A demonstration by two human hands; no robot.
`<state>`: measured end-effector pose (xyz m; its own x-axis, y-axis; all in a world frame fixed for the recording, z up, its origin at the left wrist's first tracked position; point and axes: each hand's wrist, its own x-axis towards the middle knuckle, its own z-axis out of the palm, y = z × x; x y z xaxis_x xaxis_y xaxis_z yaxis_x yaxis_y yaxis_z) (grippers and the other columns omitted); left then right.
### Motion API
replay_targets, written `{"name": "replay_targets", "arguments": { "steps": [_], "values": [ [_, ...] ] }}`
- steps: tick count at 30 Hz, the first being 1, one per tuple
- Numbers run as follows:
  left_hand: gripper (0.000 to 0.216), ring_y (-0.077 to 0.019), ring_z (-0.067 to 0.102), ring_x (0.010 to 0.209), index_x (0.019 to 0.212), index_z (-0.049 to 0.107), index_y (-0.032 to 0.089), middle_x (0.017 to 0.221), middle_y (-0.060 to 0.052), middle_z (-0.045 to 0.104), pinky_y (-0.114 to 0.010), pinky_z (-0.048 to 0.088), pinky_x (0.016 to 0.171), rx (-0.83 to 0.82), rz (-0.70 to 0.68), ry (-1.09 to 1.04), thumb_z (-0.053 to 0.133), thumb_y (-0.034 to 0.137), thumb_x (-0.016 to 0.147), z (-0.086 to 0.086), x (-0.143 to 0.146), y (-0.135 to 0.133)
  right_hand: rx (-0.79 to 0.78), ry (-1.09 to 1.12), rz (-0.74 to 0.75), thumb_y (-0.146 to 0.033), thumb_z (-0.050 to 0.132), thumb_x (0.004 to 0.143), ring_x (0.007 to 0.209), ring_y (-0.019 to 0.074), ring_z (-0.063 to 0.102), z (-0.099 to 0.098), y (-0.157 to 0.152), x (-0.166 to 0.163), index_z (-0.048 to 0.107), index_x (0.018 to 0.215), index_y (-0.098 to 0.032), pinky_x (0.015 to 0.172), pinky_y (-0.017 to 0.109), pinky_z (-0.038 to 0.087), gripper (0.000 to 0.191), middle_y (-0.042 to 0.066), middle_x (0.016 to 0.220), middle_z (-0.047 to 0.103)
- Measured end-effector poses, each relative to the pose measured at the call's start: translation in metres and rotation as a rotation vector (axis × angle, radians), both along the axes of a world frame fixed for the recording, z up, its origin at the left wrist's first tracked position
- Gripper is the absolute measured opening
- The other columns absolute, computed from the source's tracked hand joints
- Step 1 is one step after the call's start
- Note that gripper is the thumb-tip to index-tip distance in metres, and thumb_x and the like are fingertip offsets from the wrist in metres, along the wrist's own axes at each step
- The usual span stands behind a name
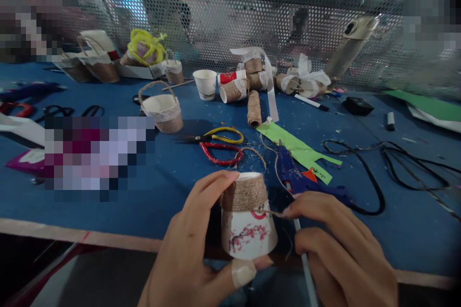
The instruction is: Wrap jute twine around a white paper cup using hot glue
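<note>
My left hand [194, 249] grips an upside-down white paper cup [249, 230] with a red blossom print; its upper part is wound with brown twine [245, 193]. My right hand [338, 244] pinches the loose end of the twine against the cup's side, and a thin white stick [306, 261] runs under its fingers. The twine trails back over the blue table [173, 172] toward a twine spool [254, 108]. A blue glue gun [298, 177] lies just behind my right hand.
Yellow and red-handled scissors [219, 146] lie behind the cup. A green paper strip [295, 146], a black cable [374, 168], a finished basket cup [163, 110], several cups and twine-wrapped cups sit farther back. A perforated metal screen closes the far side.
</note>
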<state>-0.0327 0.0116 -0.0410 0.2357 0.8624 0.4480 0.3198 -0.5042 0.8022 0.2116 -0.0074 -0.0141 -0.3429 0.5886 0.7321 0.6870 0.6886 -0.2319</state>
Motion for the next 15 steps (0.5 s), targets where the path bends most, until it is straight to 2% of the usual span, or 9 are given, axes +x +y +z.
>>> {"name": "replay_targets", "arguments": {
  "steps": [3,5,8,12,15],
  "values": [
    [0.083,-0.0335,0.08,0.13,0.168,0.048,0.048,0.164,-0.007,0.06,-0.022,0.073,0.061,-0.006,-0.008,-0.005,0.087,0.057,0.095,0.0021,-0.0002,-0.0007,0.0,0.018,-0.049,0.005,0.046,0.1,0.118,0.0147,0.068,-0.0065,-0.0053,0.0002,0.059,0.088,-0.021,0.104,0.028,0.053,0.032,0.009,0.12,0.069],
    [0.082,-0.0339,0.079,0.132,0.167,0.048,0.047,0.162,-0.007,0.061,-0.024,0.075,0.068,0.002,-0.008,0.012,0.086,0.059,0.096,0.0055,0.0,-0.0005,0.007,0.01,-0.048,0.007,0.046,0.099,0.119,0.0151,0.068,-0.0089,-0.0061,0.0003,0.06,0.088,-0.02,0.105,0.029,0.053,0.032,0.009,0.121,0.069],
    [0.081,-0.0346,0.076,0.138,0.166,0.047,0.048,0.161,-0.007,0.062,-0.032,0.077,0.088,0.017,0.004,0.074,0.085,0.061,0.097,0.0095,0.0003,0.0011,0.016,0.024,-0.01,0.008,0.047,0.096,0.115,0.0158,0.07,-0.0096,-0.0037,-0.0005,0.06,0.091,-0.02,0.108,0.032,0.054,0.032,0.007,0.113,0.072],
    [0.084,-0.0351,0.073,0.142,0.168,0.045,0.047,0.163,-0.007,0.06,-0.034,0.076,0.092,0.024,0.019,0.088,0.085,0.061,0.096,0.0063,-0.0013,0.0016,0.03,0.046,0.008,0.007,0.048,0.096,0.103,0.0147,0.073,-0.0061,0.0011,-0.0019,0.061,0.091,-0.021,0.109,0.034,0.056,0.032,0.003,0.095,0.074],
    [0.084,-0.0377,0.07,0.146,0.167,0.046,0.044,0.162,-0.008,0.062,-0.044,0.072,0.106,0.046,0.037,0.107,0.084,0.064,0.095,0.0016,-0.0027,-0.0004,0.037,0.029,0.013,0.009,0.048,0.094,0.091,0.0129,0.074,0.0,0.0031,-0.0008,0.061,0.09,-0.022,0.105,0.032,0.058,0.033,0.001,0.085,0.073]
  ]
}}
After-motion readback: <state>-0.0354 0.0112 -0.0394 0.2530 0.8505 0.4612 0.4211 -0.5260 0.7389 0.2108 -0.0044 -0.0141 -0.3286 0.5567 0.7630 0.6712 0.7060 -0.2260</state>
